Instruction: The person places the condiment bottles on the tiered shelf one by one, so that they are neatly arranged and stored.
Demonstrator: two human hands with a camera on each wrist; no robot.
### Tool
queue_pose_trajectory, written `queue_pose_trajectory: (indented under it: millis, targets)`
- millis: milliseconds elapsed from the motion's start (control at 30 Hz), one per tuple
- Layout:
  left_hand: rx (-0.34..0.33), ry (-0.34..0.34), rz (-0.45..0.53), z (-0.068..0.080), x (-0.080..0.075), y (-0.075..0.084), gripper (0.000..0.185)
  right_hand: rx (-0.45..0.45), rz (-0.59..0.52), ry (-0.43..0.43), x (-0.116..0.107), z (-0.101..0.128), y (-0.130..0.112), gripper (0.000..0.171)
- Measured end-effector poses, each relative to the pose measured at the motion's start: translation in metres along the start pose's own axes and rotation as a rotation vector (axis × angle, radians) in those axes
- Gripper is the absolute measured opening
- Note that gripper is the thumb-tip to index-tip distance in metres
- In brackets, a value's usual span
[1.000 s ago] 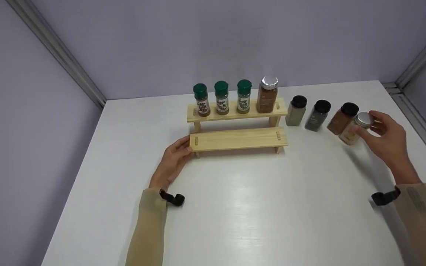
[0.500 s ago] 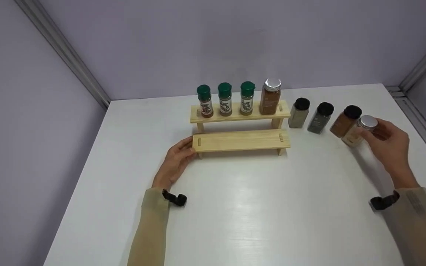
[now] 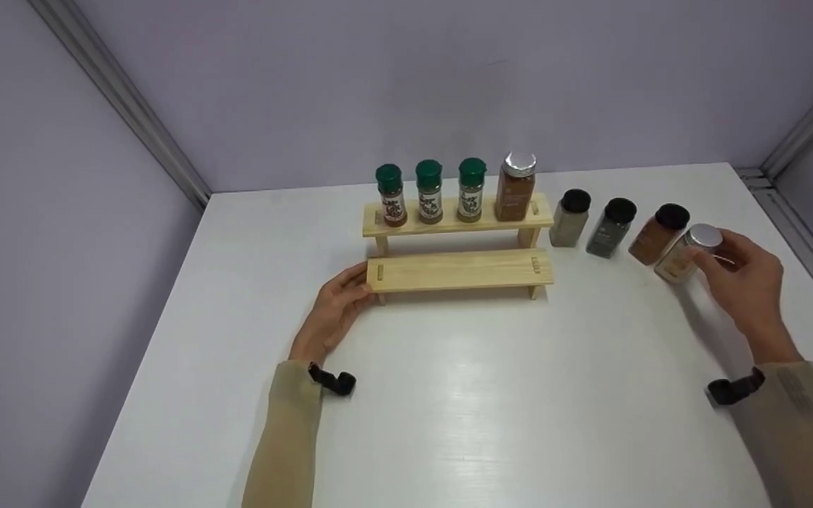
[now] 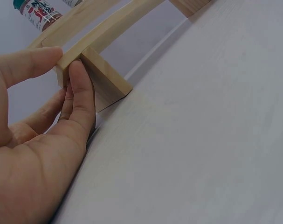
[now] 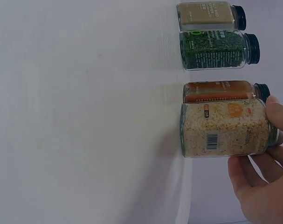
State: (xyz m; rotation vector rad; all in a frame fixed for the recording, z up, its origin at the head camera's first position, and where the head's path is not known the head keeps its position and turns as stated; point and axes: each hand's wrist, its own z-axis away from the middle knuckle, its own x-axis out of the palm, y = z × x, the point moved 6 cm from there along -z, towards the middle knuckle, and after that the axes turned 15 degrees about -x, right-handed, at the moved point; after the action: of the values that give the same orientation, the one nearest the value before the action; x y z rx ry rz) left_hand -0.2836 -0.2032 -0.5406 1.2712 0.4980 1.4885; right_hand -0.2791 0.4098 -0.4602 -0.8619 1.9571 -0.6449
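Note:
A two-step wooden rack (image 3: pixel 459 271) stands on the white table. My left hand (image 3: pixel 336 310) pinches the left end of its lower shelf; in the left wrist view the thumb (image 4: pixel 36 65) presses the edge and the fingers (image 4: pixel 81 91) reach beneath. At the right, my right hand (image 3: pixel 745 282) grips a clear spice jar (image 5: pixel 225 128) of pale granules near its silver lid (image 3: pixel 705 236). That jar stands upright beside a black-capped jar of reddish-brown powder (image 3: pixel 657 236), overlapping it in the right wrist view.
On the upper shelf stand several green-capped bottles (image 3: pixel 430 194) and a silver-lidded brown jar (image 3: pixel 515 190). Between rack and right hand are a black-capped beige jar (image 3: pixel 569 222) and a dark green herb jar (image 3: pixel 610 231). Pale walls (image 3: pixel 449 85) rise behind and at both sides.
The view has shifted slightly. My right hand has edged the silver-lidded jar of granules a little to the right beside its reddish-brown neighbour. The left hand keeps its hold on the rack.

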Motion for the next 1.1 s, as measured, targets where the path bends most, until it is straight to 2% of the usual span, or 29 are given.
queue_pose_trajectory:
  millis: [233, 567, 833, 1100]
  targets:
    - [0.001, 0.008, -0.002, 0.002, -0.002, 0.003, 0.058, -0.039, -0.019, 0.005, -0.005, -0.005, -0.012, 0.054]
    - [-0.009, 0.007, 0.006, 0.003, 0.000, 0.001, 0.059, -0.020, -0.037, 0.007, -0.012, -0.005, -0.033, 0.052]
    - [-0.015, 0.009, 0.012, 0.001, 0.000, 0.001, 0.059, -0.110, -0.089, 0.023, -0.012, -0.008, -0.060, 0.046]
    - [-0.004, -0.002, -0.001, -0.001, 0.000, 0.000, 0.058, -0.181, -0.129, 0.003, -0.008, -0.013, -0.086, 0.046]
